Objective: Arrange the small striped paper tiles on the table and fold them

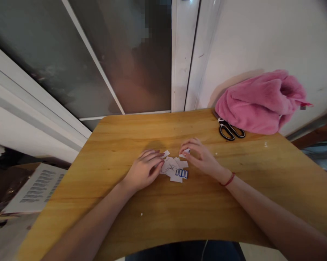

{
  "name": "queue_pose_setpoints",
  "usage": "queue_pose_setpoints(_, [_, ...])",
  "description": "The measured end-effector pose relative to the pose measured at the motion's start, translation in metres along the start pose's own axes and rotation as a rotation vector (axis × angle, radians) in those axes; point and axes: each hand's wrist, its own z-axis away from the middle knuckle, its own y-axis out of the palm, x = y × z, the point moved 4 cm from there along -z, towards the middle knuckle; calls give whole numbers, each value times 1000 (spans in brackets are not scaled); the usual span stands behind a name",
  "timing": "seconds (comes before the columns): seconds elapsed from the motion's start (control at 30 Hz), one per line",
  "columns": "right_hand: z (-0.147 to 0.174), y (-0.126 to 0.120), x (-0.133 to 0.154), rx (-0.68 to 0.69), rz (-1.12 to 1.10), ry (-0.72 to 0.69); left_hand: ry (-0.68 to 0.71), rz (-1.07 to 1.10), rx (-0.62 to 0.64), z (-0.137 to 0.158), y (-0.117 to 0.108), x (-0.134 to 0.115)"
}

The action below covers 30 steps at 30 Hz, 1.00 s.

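A small heap of cut white paper pieces [170,165] lies near the middle of the wooden table, some with faint dark marks. One piece with blue printed boxes [182,173] rests on the heap's right side. My left hand [145,169] is at the heap's left edge, fingers bent and thumb apart from them, its fingertips close to or touching the nearest pieces. My right hand [200,156], with a red string round the wrist, pinches a small white and blue paper piece [184,153] just above the heap's right side.
Black-handled scissors [231,131] lie at the back right, partly under a pink plush cloth or bag [261,101] against the wall. A glass-paned door [120,65] stands behind the wooden table [120,221]. Left of the table, a cardboard box [34,188] sits lower down.
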Motion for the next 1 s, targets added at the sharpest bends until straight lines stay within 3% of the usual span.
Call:
queue_pose_setpoints(0.1, [1,-15,-26,-156,132,169,35,20,40,0,4,-5])
queue_pose_setpoints(0.23, [7,-10,-57,-88,433,404,113,-22,222,0,15,-15])
queue_pose_setpoints(0.33, [9,-2,-62,-24,462,479,128,-47,283,1,20,-17])
queue_pose_setpoints(0.53, [5,1,-52,31,344,555,111,-49,274,1,21,-15])
queue_pose_setpoints(0.67, [6,4,-46,9,281,521,110,-54,273,1,20,-15])
queue_pose_setpoints(0.83, [10,1,-51,-107,353,515,111,-47,262,1,20,-15])
queue_pose_setpoints(1.0, [7,2,-54,-25,375,519,106,-40,256,1,22,-15])
